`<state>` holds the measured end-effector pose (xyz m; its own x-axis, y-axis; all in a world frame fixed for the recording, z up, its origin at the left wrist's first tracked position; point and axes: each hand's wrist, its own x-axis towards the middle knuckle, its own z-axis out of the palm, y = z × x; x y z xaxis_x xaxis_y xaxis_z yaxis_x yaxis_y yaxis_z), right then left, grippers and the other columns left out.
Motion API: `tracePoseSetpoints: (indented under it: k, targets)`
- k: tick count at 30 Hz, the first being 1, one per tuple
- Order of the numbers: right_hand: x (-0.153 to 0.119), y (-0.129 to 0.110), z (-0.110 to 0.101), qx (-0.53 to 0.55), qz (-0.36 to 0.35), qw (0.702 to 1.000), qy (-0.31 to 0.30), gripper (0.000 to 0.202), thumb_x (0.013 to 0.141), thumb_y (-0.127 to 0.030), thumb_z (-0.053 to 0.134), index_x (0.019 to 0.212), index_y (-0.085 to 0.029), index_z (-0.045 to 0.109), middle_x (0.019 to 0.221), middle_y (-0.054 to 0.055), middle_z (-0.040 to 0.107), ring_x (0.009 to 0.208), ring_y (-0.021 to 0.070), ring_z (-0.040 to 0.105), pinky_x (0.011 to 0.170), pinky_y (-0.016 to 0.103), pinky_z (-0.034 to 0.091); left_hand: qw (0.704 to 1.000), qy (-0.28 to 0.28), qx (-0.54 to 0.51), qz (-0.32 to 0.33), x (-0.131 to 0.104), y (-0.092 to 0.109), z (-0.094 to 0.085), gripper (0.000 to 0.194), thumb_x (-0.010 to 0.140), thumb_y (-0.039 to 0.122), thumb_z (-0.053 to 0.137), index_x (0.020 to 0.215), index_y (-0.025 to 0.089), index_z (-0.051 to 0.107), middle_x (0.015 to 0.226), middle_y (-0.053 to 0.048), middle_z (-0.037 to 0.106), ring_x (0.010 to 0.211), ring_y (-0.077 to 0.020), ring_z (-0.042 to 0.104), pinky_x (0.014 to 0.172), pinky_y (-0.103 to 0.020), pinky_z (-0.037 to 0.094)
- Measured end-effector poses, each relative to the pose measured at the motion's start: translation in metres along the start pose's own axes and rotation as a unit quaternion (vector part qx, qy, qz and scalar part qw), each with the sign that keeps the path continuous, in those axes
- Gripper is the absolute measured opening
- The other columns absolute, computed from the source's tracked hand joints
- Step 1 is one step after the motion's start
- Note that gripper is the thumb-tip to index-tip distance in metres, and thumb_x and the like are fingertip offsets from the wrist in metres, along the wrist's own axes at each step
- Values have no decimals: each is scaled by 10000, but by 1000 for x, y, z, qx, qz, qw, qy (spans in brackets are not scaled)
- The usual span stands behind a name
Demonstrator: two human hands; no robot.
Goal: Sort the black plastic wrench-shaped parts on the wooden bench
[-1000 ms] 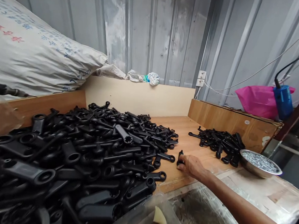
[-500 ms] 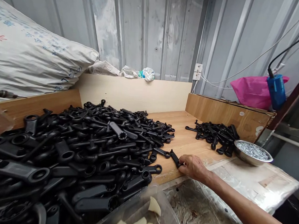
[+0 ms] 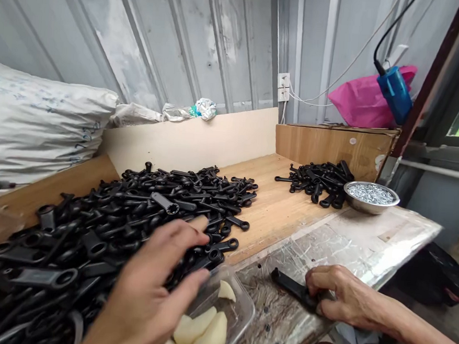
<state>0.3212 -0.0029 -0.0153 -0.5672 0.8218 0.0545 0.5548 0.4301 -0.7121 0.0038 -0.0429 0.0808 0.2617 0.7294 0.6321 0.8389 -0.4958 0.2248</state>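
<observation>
Fingers of your right hand (image 3: 342, 298) curl down onto one black plastic lever handle (image 3: 294, 287), pinning it flat on the plastic-wrapped front edge of the tabletop (image 3: 366, 244). Your left hand (image 3: 154, 287) hangs spread and empty, fingers loosely apart, over the near side of the big heap of black lever handles (image 3: 124, 222) and just above a clear plastic tub (image 3: 239, 311).

You look to be at the point of having one piece drawn out of the heap and set on the work edge; the next move likely calls for a firmer pinch on its shank and something for the free hand to fetch.

That clear tub holds pale, cream-coloured wedge-shaped pieces (image 3: 202, 335); what they are made of is unclear. Toward the right edge, a shallow steel bowl (image 3: 371, 196) is full of small silvery metal parts, touching a smaller pile of the same black handles (image 3: 315, 178) by the wooden side board.
</observation>
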Motion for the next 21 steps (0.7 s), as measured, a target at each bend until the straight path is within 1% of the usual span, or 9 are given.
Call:
tracePoseSetpoints:
  k: [2, 3, 4, 6, 8, 9, 14, 17, 21]
  targets:
    - [1, 10, -2, 99, 37, 994, 4, 127, 549, -137, 501, 652, -144, 575, 617, -1, 523, 606, 128, 457, 551, 224, 322, 993, -83, 57, 57, -7, -3, 23, 413, 783, 270, 463, 1192, 319, 428, 1242, 26, 419, 1145, -180, 402, 918, -306, 461]
    - [2, 16, -3, 171, 55, 984, 12, 116, 560, -162, 534, 660, -140, 588, 602, -2, 529, 583, 123, 458, 532, 219, 324, 988, -100, 89, 81, -13, -7, 34, 509, 737, 229, 454, 1235, 314, 390, 1236, 9, 429, 1147, -215, 396, 877, -347, 487]
    - [4, 21, -4, 258, 72, 963, 28, 117, 565, -186, 567, 666, -134, 597, 594, 0, 540, 561, 117, 464, 512, 214, 329, 983, -118, 115, 81, -18, -12, 45, 577, 707, 175, 422, 1261, 320, 356, 1242, 5, 427, 1166, -239, 371, 877, -392, 480]
    - [6, 32, -6, 421, 91, 899, 80, 142, 561, -218, 619, 671, -132, 599, 609, 5, 568, 531, 108, 487, 487, 204, 354, 977, -138, 139, 89, -26, -21, 59, 661, 675, 127, 394, 1295, 323, 278, 1183, 0, 482, 1190, -273, 329, 881, -466, 454]
    - [7, 39, -8, 519, 94, 840, 131, 171, 544, -223, 652, 676, -140, 584, 639, 2, 584, 518, 99, 509, 471, 195, 382, 972, -164, 146, 83, -29, -27, 67, 692, 677, 94, 373, 1305, 327, 199, 1129, 13, 523, 1229, -281, 262, 911, -525, 399]
    - [8, 41, -8, 541, 91, 823, 148, 183, 537, -223, 665, 675, -142, 576, 646, -1, 586, 517, 96, 518, 465, 191, 392, 969, -178, 148, 82, -28, -28, 69, 701, 679, 81, 368, 1303, 327, 166, 1109, 19, 535, 1245, -280, 229, 927, -544, 370]
    - [6, 43, -6, 567, 70, 803, 167, 187, 535, -193, 685, 674, -128, 578, 643, 8, 598, 514, 90, 538, 458, 176, 410, 958, -229, 140, 104, -21, -29, 76, 750, 632, 31, 413, 1265, 321, 134, 1093, 47, 547, 1255, -288, 183, 955, -545, 318]
    - [5, 43, -6, 578, 65, 797, 161, 182, 543, -182, 691, 680, -132, 582, 643, 4, 599, 517, 91, 544, 463, 177, 415, 954, -254, 135, 90, -21, -33, 81, 776, 635, 12, 418, 1281, 328, 127, 1099, 63, 544, 1263, -283, 166, 968, -556, 303]
    - [6, 45, -8, 587, 68, 793, 148, 180, 554, -176, 704, 687, -133, 591, 660, 8, 604, 527, 92, 547, 486, 187, 420, 927, -357, 114, 30, -22, -34, 85, 758, 632, -1, 400, 1321, 264, 230, 1246, 26, 447, 1299, -274, 88, 1031, -577, 208]
